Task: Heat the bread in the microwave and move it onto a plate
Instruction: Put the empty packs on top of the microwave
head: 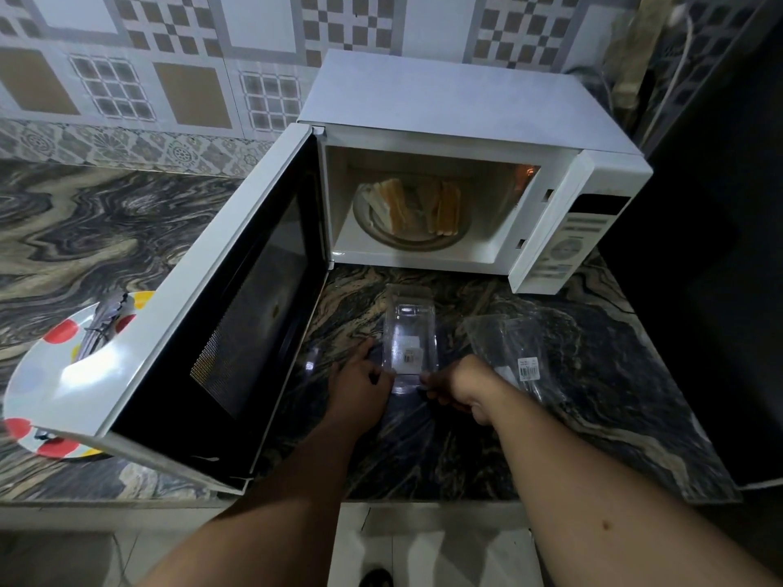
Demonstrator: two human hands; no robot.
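Both forearms low in frame. Left hand (360, 385) and right hand (455, 385) each pinching near edge of clear plastic tray (409, 343) on tabletop (593, 396), frame centre. Bread (409, 205) sits on turntable inside open microwave (466, 120), upper centre. Slices look light, soft, squashy, so lift gently by crust sides. Tongs (99, 326) lie on spotted plate (42, 374), left edge.

White microwave (445, 99), red-dotted plate (46, 374), swirled marble counter (593, 417).
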